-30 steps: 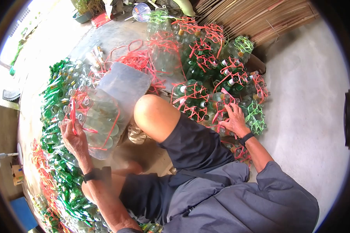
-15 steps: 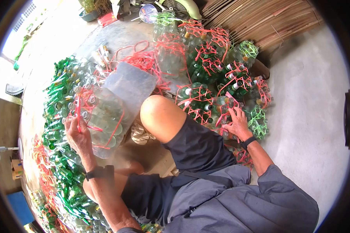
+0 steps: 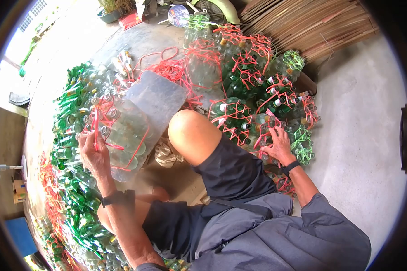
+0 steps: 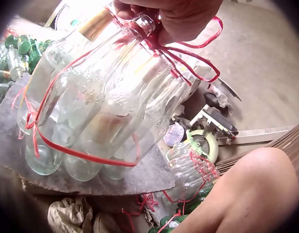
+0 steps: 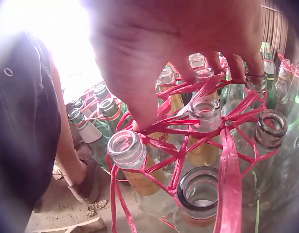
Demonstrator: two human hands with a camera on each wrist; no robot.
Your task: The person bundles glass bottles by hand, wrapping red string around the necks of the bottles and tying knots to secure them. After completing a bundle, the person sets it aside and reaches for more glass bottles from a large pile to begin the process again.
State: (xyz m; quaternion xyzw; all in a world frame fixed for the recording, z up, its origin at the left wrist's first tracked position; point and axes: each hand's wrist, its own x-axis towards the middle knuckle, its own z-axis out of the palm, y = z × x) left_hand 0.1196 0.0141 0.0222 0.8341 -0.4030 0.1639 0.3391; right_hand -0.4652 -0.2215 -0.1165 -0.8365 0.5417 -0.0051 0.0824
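My left hand (image 3: 95,153) pinches red plastic twine (image 4: 200,54) at the necks of a bundle of clear glass bottles (image 4: 98,111). The bundle leans over a grey board (image 4: 149,177), with a red band around its lower part. On the other side, my right hand (image 3: 279,145) rests spread over another bundle of bottles (image 5: 203,184), whose necks are laced together with red twine (image 5: 176,165). In the right wrist view, the thumb touches the twine beside a bottle mouth (image 5: 126,144), and the fingertips reach down among the far necks.
Loose green bottles (image 3: 79,178) lie piled along the left. More laced bundles (image 3: 246,74) stand ahead and to the right, near stacked wooden slats (image 3: 309,27). A heap of red twine (image 3: 169,70) lies beyond the board. My bent knee (image 3: 190,135) is between the hands.
The whole scene has shifted slightly rightward in the head view. Both hands keep their places on their bundles.
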